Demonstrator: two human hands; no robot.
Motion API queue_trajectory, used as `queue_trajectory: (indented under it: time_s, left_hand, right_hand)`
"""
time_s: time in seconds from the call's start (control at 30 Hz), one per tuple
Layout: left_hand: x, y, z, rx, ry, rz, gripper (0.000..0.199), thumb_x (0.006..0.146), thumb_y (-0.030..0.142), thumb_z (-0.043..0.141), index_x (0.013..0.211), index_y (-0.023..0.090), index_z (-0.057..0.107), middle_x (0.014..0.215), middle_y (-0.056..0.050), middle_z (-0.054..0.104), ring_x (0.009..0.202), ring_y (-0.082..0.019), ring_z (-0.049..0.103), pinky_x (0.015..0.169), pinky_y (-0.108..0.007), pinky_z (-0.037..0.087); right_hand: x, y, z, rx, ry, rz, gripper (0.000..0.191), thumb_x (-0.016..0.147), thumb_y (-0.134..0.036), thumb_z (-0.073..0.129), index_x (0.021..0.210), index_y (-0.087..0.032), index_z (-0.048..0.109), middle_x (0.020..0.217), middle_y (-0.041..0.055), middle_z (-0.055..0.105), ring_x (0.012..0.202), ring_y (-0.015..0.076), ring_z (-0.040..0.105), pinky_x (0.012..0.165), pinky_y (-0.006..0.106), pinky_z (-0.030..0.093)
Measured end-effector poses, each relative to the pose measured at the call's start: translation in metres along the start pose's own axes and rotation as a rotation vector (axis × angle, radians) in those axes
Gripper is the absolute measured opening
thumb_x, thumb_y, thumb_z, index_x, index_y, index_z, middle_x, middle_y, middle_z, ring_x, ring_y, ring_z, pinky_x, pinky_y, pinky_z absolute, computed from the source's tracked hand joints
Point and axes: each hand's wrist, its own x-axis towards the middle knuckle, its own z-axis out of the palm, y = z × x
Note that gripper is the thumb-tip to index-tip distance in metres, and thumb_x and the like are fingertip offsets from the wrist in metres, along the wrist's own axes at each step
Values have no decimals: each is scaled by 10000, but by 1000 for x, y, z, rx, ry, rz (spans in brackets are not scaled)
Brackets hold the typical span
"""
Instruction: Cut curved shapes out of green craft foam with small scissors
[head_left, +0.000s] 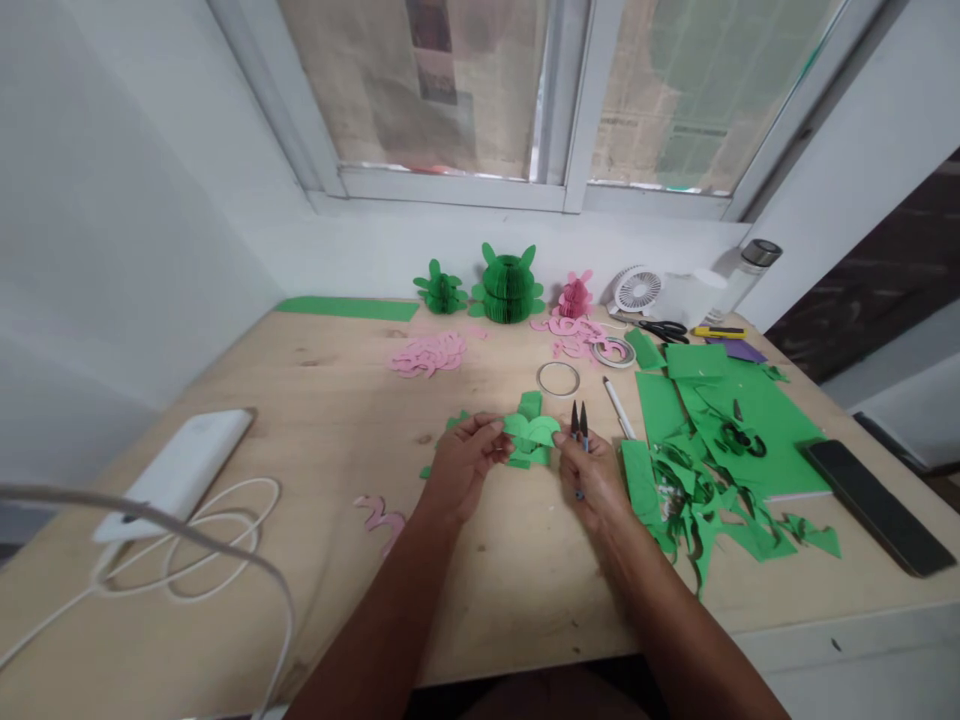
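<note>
A scalloped green paper cutout [531, 430] is stretched between my two hands above the table. My left hand [463, 458] is closed, pinching its left end between thumb and fingers. At the right end, the thumb and fingers of my right hand [596, 478] pinch the paper too. That same hand keeps a small pair of scissors [583, 422] in its grip, the two dark blades pointing away from me and slightly apart. Under and behind the cutout lie more green paper pieces [530, 403], partly hidden by my fingers. A curly pink paper strip [379, 515] lies left of my left forearm.
Green scraps [694, 510] cover the right side, beside a dark phone [877, 505]. A white pen [618, 407] and tape ring [557, 379] lie ahead. Pink cutouts [427, 354] and a green honeycomb paper figure [508, 288] are farther back. A white power bank [180, 470] with cable is left.
</note>
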Motion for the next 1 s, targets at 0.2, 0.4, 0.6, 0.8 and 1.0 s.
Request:
queue_trajectory:
  time_s: [0.2, 0.4, 0.6, 0.8, 1.0]
  left_hand:
    - [2, 0, -5, -3, -54, -46, 202, 598, 215, 760, 743, 144, 639, 610, -9, 649, 543, -99, 581, 536, -214, 439]
    - [-1, 5, -4, 118, -58, -33, 248, 613, 211, 755, 835, 137, 673, 667, -24, 659, 585, -112, 596, 544, -219, 457]
    - [-4, 6, 1, 234, -99, 1, 233, 602, 240, 762, 797, 140, 682, 640, -15, 640, 561, -108, 564, 516, -214, 434]
    - [-3, 0, 3, 233, -69, 6, 178, 597, 232, 749, 617, 150, 592, 554, 1, 617, 495, -90, 524, 480, -204, 404]
    - [0, -5, 4, 46, 45, 1, 218, 590, 234, 750, 672, 158, 563, 581, 9, 636, 527, -95, 571, 536, -215, 449]
  right_hand:
    - [1, -2, -1, 34, -8, -21, 349, 572, -364, 799, 737, -178, 555, 409, -137, 291, 349, 36, 166, 352, 201, 87]
    - [0, -5, -1, 41, -11, -34, 354, 565, -367, 805, 720, -179, 548, 414, -134, 299, 352, 34, 176, 352, 197, 96]
    - [-4, -8, 4, -50, -5, -43, 357, 550, -398, 800, 687, -174, 559, 406, -126, 313, 344, 33, 183, 350, 198, 103]
    - [-6, -10, 5, -47, -23, -53, 371, 576, -448, 788, 662, -174, 554, 420, -121, 311, 360, 36, 182, 351, 198, 104]
    - [-8, -1, 6, -20, -93, 16, 471, 722, -613, 615, 783, -146, 624, 471, -72, 422, 362, 48, 259, 333, 196, 124]
